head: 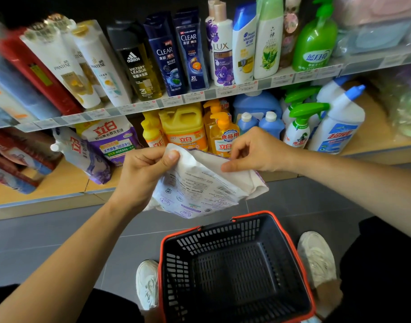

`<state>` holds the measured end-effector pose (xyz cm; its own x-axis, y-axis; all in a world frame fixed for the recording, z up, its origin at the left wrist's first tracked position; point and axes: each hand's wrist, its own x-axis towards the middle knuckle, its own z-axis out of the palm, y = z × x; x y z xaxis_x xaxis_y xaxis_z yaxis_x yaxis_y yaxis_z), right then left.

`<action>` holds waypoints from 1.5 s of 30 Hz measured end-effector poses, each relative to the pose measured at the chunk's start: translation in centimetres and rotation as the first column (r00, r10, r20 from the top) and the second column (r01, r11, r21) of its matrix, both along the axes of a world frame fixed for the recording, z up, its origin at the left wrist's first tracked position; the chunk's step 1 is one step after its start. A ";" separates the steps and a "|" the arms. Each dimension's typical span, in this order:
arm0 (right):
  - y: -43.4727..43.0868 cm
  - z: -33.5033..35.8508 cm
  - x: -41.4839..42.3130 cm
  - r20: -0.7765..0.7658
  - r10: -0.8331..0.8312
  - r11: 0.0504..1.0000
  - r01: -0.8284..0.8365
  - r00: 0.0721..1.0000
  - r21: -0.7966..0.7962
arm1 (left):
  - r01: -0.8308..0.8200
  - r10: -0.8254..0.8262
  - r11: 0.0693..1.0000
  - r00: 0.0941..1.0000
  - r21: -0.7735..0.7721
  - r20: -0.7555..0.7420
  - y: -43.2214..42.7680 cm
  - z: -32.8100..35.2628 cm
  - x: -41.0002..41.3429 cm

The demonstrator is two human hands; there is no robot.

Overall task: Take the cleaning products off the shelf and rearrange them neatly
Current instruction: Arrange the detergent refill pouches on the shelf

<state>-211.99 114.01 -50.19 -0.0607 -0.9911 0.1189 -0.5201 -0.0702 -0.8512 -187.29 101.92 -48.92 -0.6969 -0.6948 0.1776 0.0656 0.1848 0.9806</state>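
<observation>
I hold a white and purple detergent refill pouch in the air, its printed back facing me, above a dark basket with a red rim. My left hand pinches its upper left corner. My right hand pinches its top edge on the right. On the lower shelf lie two more pouches on the left. To the right of them stand yellow dish-soap bottles, small blue bottles, green-trigger sprays and white toilet cleaners.
The upper shelf holds shampoo and body-wash bottles in a row, with a green pump bottle at the right. The basket stands empty on the grey tiled floor between my white shoes. Red packages lie at the far left.
</observation>
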 end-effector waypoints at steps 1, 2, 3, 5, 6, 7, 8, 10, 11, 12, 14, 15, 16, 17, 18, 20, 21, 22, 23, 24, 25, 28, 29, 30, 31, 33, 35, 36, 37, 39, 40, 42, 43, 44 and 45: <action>0.0 0.3 0.4 -0.020 0.005 1.000 -0.005 1.000 -0.026 | 0.015 -0.015 1.000 1.000 -0.005 0.001 0.2 -0.1 -0.2; 0.0 0.4 0.9 -0.025 0.011 0.999 -0.012 1.000 -0.052 | 0.040 -0.040 0.999 0.999 -0.002 -0.004 0.5 -0.1 -0.4; -0.1 0.4 1.2 -0.036 0.023 0.997 -0.026 0.999 -0.076 | 0.072 -0.072 0.997 0.997 0.006 -0.013 0.7 -0.2 -0.6; -0.2 0.4 1.9 -0.078 0.059 0.994 -0.066 0.995 -0.085 | 0.119 -0.118 0.993 0.993 0.018 -0.030 0.9 -0.4 -0.9; -0.3 0.5 2.0 -0.086 0.080 0.994 -0.085 0.993 -0.065 | 0.121 -0.120 0.992 0.992 0.027 -0.035 0.9 -0.5 -1.0; -0.3 0.7 1.9 -0.083 0.104 0.993 -0.108 0.991 -0.042 | 0.102 -0.101 0.994 0.994 0.038 -0.037 0.8 -0.6 -1.1; -0.2 0.9 1.4 -0.049 0.132 0.991 -0.133 0.990 -0.018 | 0.065 -0.063 0.996 0.997 0.054 -0.037 0.6 -0.7 -1.2; 0.3 1.4 0.3 0.023 0.182 0.979 -0.183 0.983 0.095 | -0.025 0.029 0.994 0.999 0.110 -0.041 0.2 -0.8 -1.2; 0.6 1.4 -0.4 0.016 0.179 0.971 -0.180 0.984 0.156 | -0.063 0.071 0.987 0.996 0.149 -0.054 -0.1 -0.8 -1.2; 0.8 1.3 -1.1 -0.025 0.187 0.965 -0.179 0.982 0.190 | -0.092 0.106 0.979 0.992 0.180 -0.066 -0.4 -0.7 -1.1; 1.0 0.7 -2.1 -0.016 0.150 0.969 -0.144 0.989 0.199 | -0.137 0.151 0.974 0.986 0.180 -0.066 -0.9 -0.6 -1.0; 0.9 0.4 -2.4 0.025 0.140 0.968 -0.142 0.990 0.208 | -0.154 0.166 0.974 0.984 0.166 -0.060 -1.1 -0.5 -0.9; 0.8 0.1 -2.6 0.059 0.118 0.967 -0.128 0.991 0.219 | -0.171 0.182 0.973 0.982 0.158 -0.055 -1.2 -0.5 -0.8; 0.6 -0.3 -2.8 0.069 0.089 0.969 -0.103 0.994 0.225 | -0.186 0.196 0.970 0.979 0.157 -0.053 -1.4 -0.5 -0.7; 0.4 -0.7 -2.9 0.062 0.044 0.976 -0.056 0.997 0.212 | -0.199 0.210 0.967 0.976 0.161 -0.053 -1.5 -0.4 -0.6; -0.4 -1.6 -3.0 0.096 -0.116 0.984 0.101 0.989 0.147 | -0.218 0.233 0.958 0.971 0.185 -0.061 -1.9 -0.2 -0.4; -0.7 -1.8 -2.9 0.140 -0.204 0.976 0.190 0.969 0.110 | -0.223 0.242 0.952 0.968 0.209 -0.072 -2.1 0.0 -0.3; -0.9 -2.2 -2.9 0.190 -0.284 0.958 0.272 0.940 0.084 | -0.224 0.250 0.945 0.965 0.239 -0.084 -2.3 0.2 -0.3; -1.2 -2.5 -2.9 0.231 -0.352 0.936 0.347 0.907 0.066 | -0.223 0.256 0.938 0.962 0.266 -0.095 -2.5 0.4 -0.3; -1.3 -2.7 -2.8 0.261 -0.405 0.913 0.404 0.876 0.060 | -0.217 0.256 0.933 0.961 0.288 -0.105 -2.5 0.5 -0.3; -1.4 -2.9 -2.5 0.288 -0.445 0.893 0.443 0.848 0.075 | -0.204 0.247 0.932 0.962 0.299 -0.113 -2.6 0.7 -0.3; -1.1 -3.7 -0.7 0.294 -0.420 0.905 0.375 0.859 0.199 | -0.199 0.214 0.964 0.974 0.176 -0.070 -2.4 1.1 -0.7; -0.8 -4.1 0.3 0.287 -0.373 0.919 0.310 0.882 0.243 | -0.218 0.220 0.973 0.975 0.072 -0.032 -2.3 1.2 -1.0; -0.5 -4.4 1.3 0.287 -0.316 0.932 0.239 0.904 0.274 | -0.233 0.234 0.971 0.972 -0.053 0.003 -2.1 1.1 -1.3; -0.3 -4.5 2.4 0.285 -0.249 0.943 0.165 0.926 0.288 | -0.238 0.249 0.952 0.968 -0.190 0.035 -2.0 1.1 -1.5; 0.1 -4.6 4.4 0.275 -0.092 0.955 0.006 0.957 0.297 | -0.207 0.279 0.873 0.954 -0.442 0.106 -1.8 0.8 -1.8; 0.5 -4.7 6.0 0.290 0.005 0.946 -0.099 0.957 0.309 | -0.144 0.295 0.793 0.941 -0.592 0.166 -1.5 0.5 -1.6; 0.6 -4.7 6.5 0.302 0.014 0.944 -0.112 0.953 0.310 | -0.118 0.297 0.769 0.936 -0.628 0.188 -1.3 0.4 -1.5; 0.7 -4.6 6.8 0.309 -0.001 0.948 -0.097 0.951 0.302 | -0.100 0.298 0.762 0.931 -0.640 0.209 -1.1 0.3 -1.4; 0.6 -4.3 7.2 0.307 -0.060 0.967 -0.022 0.950 0.255 | -0.105 0.310 0.788 0.919 -0.606 0.243 -0.8 -0.1 -1.4; 0.4 -4.1 7.4 0.308 -0.087 0.973 0.015 0.947 0.228 | -0.125 0.314 0.819 0.914 -0.561 0.256 -0.7 -0.3 -1.4; 0.2 -3.9 7.9 0.304 -0.114 0.979 0.056 0.946 0.195 | -0.197 0.316 0.898 0.911 -0.393 0.265 -0.3 -0.4 -1.8; 0.2 -3.9 8.3 0.293 -0.119 0.980 0.065 0.949 0.187 | -0.252 0.325 0.925 0.912 -0.284 0.251 -0.2 -0.3 -2.0; 0.2 -4.0 8.7 0.281 -0.125 0.981 0.077 0.951 0.178 | -0.309 0.343 0.935 0.911 -0.172 0.230 0.0 -0.2 -2.3; 0.3 -4.0 9.0 0.263 -0.141 0.981 0.099 0.955 0.166 | -0.360 0.365 0.931 0.907 -0.061 0.210 0.2 0.0 -2.6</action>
<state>-202.96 114.29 -54.18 -0.1896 -0.9795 -0.0678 -0.2640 0.1174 -0.9573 -189.90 102.13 -48.87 -0.4207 -0.9045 0.0692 -0.2209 0.1762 0.9592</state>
